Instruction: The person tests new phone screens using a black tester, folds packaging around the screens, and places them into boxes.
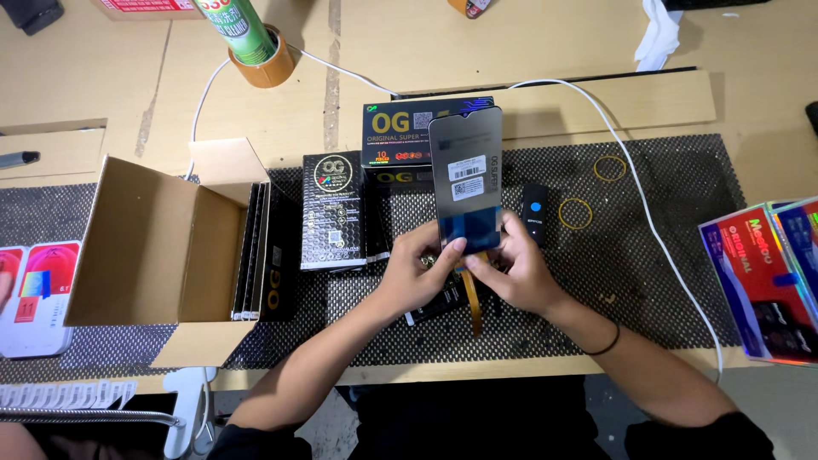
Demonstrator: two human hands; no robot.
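Both hands meet near the middle of the surface (528, 111), over a black mesh mat (665, 281). The left hand (417, 273) pinches the lower left edge of a dark phone screen (464, 179), thumb on its face. The right hand (520, 268) pinches the lower right edge, fingers curled behind. The screen stands tilted up, white stickers on its back, and an orange ribbon cable (474, 302) hangs from its bottom between the hands. Just behind it lie black boxes (334, 209). An open cardboard box (162, 243) sits toward the left edge, two rubber bands (576, 213) toward the right.
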